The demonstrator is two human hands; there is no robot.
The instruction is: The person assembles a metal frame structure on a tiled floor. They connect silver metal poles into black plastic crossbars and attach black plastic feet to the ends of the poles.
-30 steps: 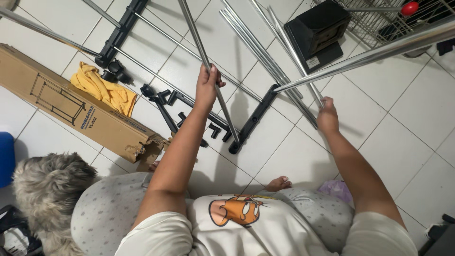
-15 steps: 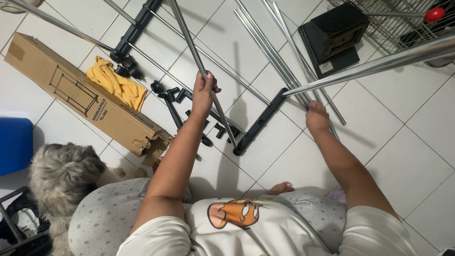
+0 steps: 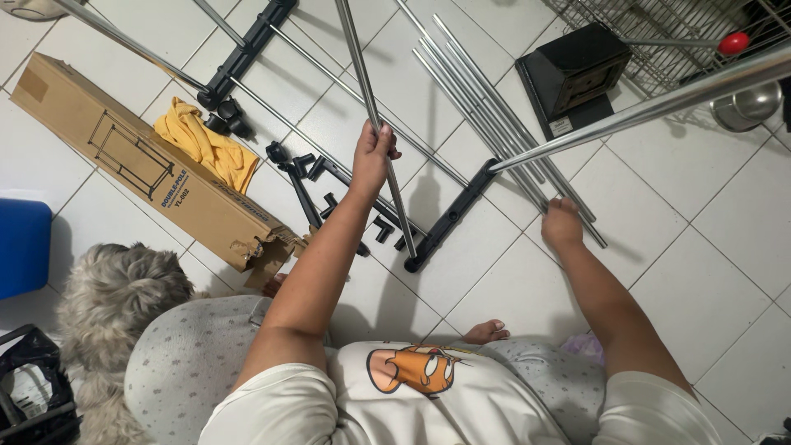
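Metal pole (image 3: 368, 99), chrome and slim, is sitting in your left hand (image 3: 372, 155), fingers wrapping around it mid-length, pole running up from the tiled floor (image 3: 709, 222). Likely stiff, light, slick; gripping near the middle is keeping it balanced. Your right hand (image 3: 562, 224) is reaching down onto the bundle of loose rods (image 3: 486, 124) beside the black base bar (image 3: 449, 218); fingers curling, can't tell if they're closing on one. Cardboard box (image 3: 140, 161) and grey dog (image 3: 107, 301) are lying left.
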